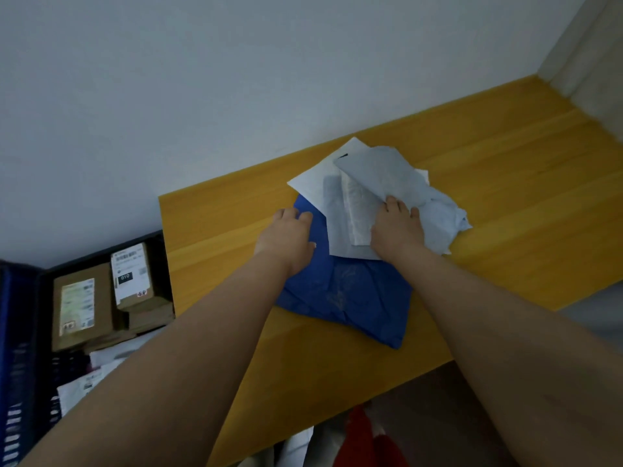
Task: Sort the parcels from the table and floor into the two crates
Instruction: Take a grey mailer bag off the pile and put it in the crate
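Observation:
A blue soft parcel [354, 298] lies on the yellow wooden table [505, 170]. On its far end rests a pile of white and pale grey mailer bags [381, 173]. My left hand [286, 241] grips the blue parcel's far left edge, fingers curled over it. My right hand [394, 227] presses on the pale grey bags, with thumb and fingers closed on the top one. Left of the table, lower down, stands a dark blue crate [20, 332] holding brown cardboard boxes [84, 305] with labels and some white bags [81, 389].
A white wall runs behind the table and meets a side wall at the far right corner. Under the table's near edge lie a red item [364, 439] and a white bag [296, 446] on the floor.

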### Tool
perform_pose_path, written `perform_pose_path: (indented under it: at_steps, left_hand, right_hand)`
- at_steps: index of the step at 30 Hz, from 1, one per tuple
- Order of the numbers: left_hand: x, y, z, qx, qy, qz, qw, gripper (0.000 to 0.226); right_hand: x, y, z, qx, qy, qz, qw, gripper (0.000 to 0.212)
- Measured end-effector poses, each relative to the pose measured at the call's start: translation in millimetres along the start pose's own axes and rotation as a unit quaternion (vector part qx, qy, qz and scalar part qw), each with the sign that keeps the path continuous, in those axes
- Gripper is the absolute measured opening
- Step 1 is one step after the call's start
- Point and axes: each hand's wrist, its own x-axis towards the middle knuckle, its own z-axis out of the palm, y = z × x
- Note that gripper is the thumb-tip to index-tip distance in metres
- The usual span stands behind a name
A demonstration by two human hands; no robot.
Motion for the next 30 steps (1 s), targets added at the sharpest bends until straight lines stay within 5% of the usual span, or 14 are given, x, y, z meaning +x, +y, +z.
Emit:
perform_pose_path:
  at_steps: [13, 19, 30]
  left_hand:
    - [-127.5, -154.2, -60.2, 0.01, 0.127, 0.035, 0.991, 0.058]
    - [-180.3, -207.2, -83.1, -0.039, 0.17, 0.021, 0.984, 0.051]
    - [-242.5, -245.8, -87.0, -0.122, 0.224, -0.028, 0.966, 0.074]
  right_hand:
    - [-131.2, -167.2, -74.4, -0.01, 0.268, -0.07, 0.961, 0.036]
    - [-179.3, -228.8, -90.3, 0.212, 0.292, -0.106, 0.927, 0.037]
    - [-223.2, -262.0, -95.6, 0.239, 0.229, -0.14, 0.933, 0.036]
